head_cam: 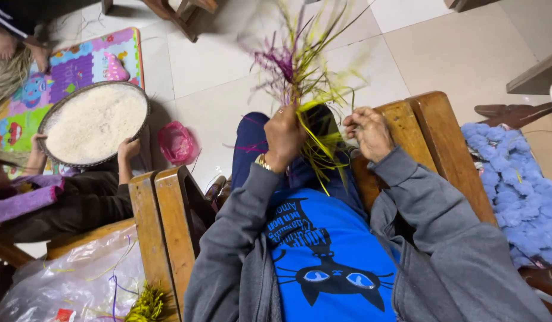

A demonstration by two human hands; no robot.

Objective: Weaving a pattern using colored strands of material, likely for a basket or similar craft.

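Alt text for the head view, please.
Seated in a wooden armchair, a person's left hand grips a bundle of purple and yellow-green grass-like strands, while the right hand pinches strands beside it. Left, another person holds a round tray of white rice.

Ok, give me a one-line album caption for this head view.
Seated left hand grips purple and yellow strands; right hand pinches some.

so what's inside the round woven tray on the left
The round woven tray is filled with white grains, probably rice, nearly to its rim. Another person's hands grip its lower edge. The tray's bottom is covered by the grains, so nothing beneath shows.
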